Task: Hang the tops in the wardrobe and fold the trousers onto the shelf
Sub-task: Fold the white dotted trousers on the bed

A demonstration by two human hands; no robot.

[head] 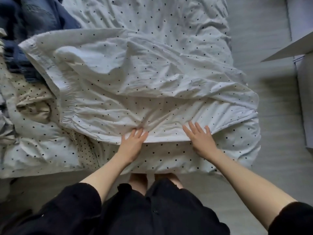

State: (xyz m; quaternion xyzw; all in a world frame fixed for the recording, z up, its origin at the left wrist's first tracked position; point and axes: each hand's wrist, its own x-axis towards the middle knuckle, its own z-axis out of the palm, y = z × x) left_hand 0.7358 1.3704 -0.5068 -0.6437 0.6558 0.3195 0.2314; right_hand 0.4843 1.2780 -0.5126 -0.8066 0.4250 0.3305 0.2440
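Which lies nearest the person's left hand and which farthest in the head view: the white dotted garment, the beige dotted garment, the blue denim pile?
From the left hand:
1. White dotted garment, under its fingers.
2. Beige dotted garment, to the left.
3. Blue denim pile, far top-left corner.

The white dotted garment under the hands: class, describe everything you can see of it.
The white dotted garment looks like thin, crinkled cotton with small dark dots, spread nearly flat across a similarly dotted bed cover. An elastic-looking gathered band runs along its left edge. Both hands, left and right, press on its near edge.
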